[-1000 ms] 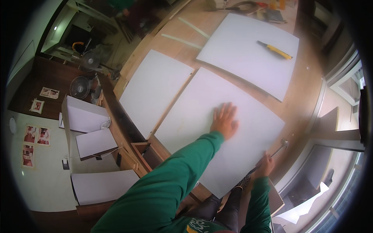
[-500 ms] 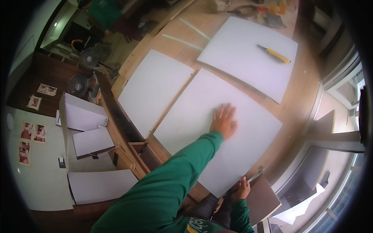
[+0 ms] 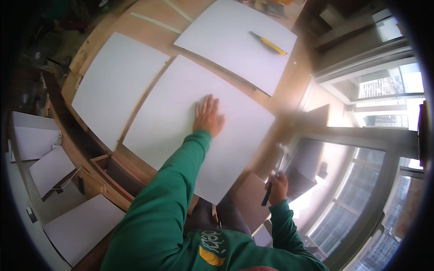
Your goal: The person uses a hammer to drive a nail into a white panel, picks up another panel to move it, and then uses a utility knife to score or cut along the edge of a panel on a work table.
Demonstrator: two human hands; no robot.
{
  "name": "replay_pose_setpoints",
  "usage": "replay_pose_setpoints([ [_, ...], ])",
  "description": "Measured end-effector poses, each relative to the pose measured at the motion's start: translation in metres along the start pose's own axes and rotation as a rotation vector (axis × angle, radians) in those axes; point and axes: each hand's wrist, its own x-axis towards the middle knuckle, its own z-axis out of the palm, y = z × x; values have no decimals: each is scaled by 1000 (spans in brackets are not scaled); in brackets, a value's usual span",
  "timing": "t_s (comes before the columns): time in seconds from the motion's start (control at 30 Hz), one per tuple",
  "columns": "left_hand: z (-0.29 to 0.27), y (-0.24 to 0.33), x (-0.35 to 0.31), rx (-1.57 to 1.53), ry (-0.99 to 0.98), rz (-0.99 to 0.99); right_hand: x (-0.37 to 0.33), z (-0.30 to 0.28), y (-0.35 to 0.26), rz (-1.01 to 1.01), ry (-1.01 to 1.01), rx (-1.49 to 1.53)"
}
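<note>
My left hand [image 3: 209, 116] lies flat on a white board [image 3: 172, 113], fingers stretched out and holding nothing. In my right hand [image 3: 278, 186] is a hammer [image 3: 266, 195], raised beside the board's near right edge. Its dark grip sticks out below the fist, and its shiny metal head is smeared by motion above it. A second white board [image 3: 117, 88] lies to the left, separated by a narrow gap. Beyond them is a third white board [image 3: 226, 40], and on it rests a yellow utility knife [image 3: 273, 46] with its blade end pointing left.
The boards lie on a wooden worktable [image 3: 122, 27] with two pale strips [image 3: 156, 22] at its far side. An open wooden compartment [image 3: 120, 174] sits at the near left edge. More white panels [image 3: 86, 226] stand lower left. A window [image 3: 357, 180] is at the right.
My right hand has lifted the hammer up and away from the board's near corner. The left hand stays on the board. The whole view has swung toward the right.
</note>
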Motion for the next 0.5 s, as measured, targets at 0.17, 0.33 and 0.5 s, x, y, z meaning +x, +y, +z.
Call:
replay_pose_setpoints([
  [0.17,-7,2,7,-24,8,-37,22,-9,-45,-16,58,-208],
  [0.33,-11,-2,11,-3,-7,-31,74,29,-99,-241,46,-478],
  [0.5,-21,-2,14,-50,-19,-75,193,80,-161,-829,-75,-786],
])
